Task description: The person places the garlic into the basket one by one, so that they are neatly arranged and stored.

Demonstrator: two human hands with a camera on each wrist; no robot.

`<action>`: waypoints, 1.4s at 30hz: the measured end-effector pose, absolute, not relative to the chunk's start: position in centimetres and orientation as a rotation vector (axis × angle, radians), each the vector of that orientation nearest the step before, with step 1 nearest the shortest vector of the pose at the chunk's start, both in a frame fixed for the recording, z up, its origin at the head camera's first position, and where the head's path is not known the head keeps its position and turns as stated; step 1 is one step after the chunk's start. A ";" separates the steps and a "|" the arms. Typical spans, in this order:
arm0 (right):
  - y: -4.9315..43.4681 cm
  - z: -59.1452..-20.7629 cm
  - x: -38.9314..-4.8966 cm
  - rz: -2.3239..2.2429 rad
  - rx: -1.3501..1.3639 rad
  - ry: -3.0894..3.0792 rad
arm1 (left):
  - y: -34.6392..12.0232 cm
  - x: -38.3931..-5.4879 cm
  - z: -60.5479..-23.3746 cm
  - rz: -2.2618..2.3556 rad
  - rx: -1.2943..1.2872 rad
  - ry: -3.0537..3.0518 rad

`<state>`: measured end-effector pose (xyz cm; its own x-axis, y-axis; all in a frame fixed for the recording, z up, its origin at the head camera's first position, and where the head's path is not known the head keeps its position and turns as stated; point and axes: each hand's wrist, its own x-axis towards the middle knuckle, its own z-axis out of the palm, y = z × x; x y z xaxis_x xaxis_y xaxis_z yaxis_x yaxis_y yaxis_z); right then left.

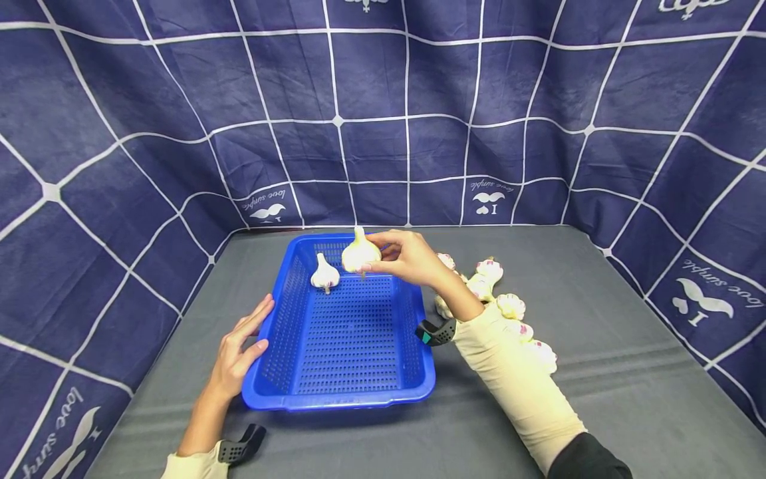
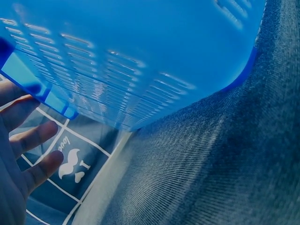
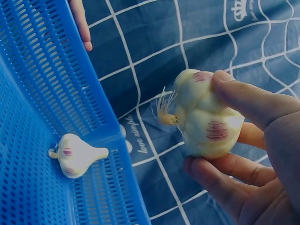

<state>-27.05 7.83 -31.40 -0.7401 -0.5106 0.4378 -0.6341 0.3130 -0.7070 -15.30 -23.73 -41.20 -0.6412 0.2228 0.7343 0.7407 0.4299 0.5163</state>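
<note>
My right hand point(image 1: 409, 258) pinches a garlic bulb point(image 1: 361, 253) between thumb and fingers above the far part of a blue perforated basket point(image 1: 335, 401). In the right wrist view, this bulb point(image 3: 206, 126) shows purple streaks and a tuft of roots. Another garlic bulb point(image 1: 325, 274) lies inside the basket near its far left corner, stem up in the head view. At the basket's left rim is my left hand point(image 1: 235, 352), fingers extended and thumb at the edge. The left wrist view shows its spread fingers point(image 2: 42, 168) beside the basket wall point(image 2: 154, 56).
Several more garlic bulbs point(image 1: 510, 307) lie in a loose group on the grey table point(image 1: 604, 399), right of the basket and partly hidden by my right forearm. A dark blue cloth point(image 1: 371, 159) with white grid lines hangs around the back and sides.
</note>
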 end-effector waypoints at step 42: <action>0.4 -35.8 -32.3 0.634 0.734 -3.016 | -23.4 -14.8 -40.4 -1.129 -0.806 -2.140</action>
<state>-32.33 0.41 -35.76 -0.8923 -0.4464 0.0677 -0.4359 0.8125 -0.3870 -14.84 -23.38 -40.38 -0.6473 0.2385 0.7240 0.7322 0.4584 0.5037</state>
